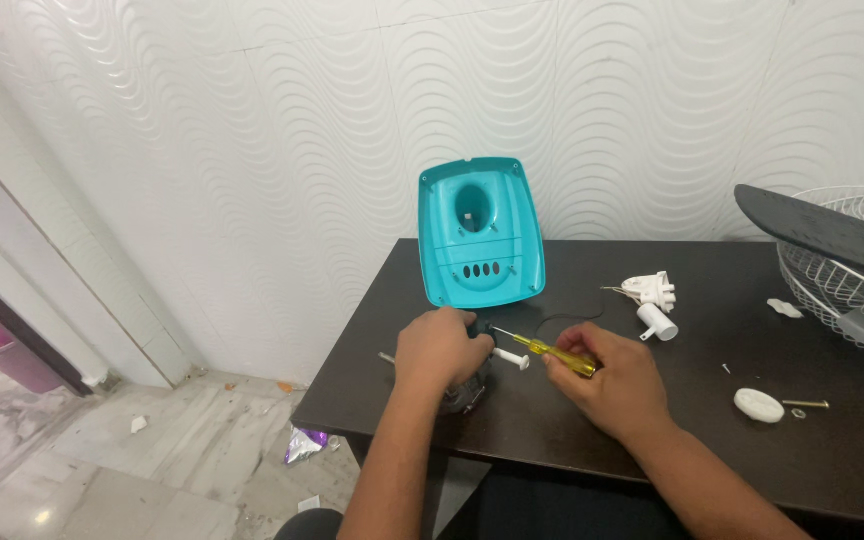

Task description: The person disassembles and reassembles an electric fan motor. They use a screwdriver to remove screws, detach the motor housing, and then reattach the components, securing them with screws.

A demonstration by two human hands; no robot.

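Observation:
My left hand (439,347) is closed over a small dark part (469,392) near the front left of the dark table (712,300). My right hand (607,378) grips a yellow-handled screwdriver (555,353), its metal tip pointing left toward the part under my left hand. A white peg (512,359) lies just below the shaft. Behind my hands a teal plastic cover (480,235) with a round hole and a row of slots stands tilted against the wall.
A white plastic fitting with wires (650,290) and a white cylinder (658,321) lie right of centre. A white round cap (759,405), a brass screw (805,404) and small clear bits sit further right. A wire fan grille (832,270) and dark blade (812,228) fill the right edge.

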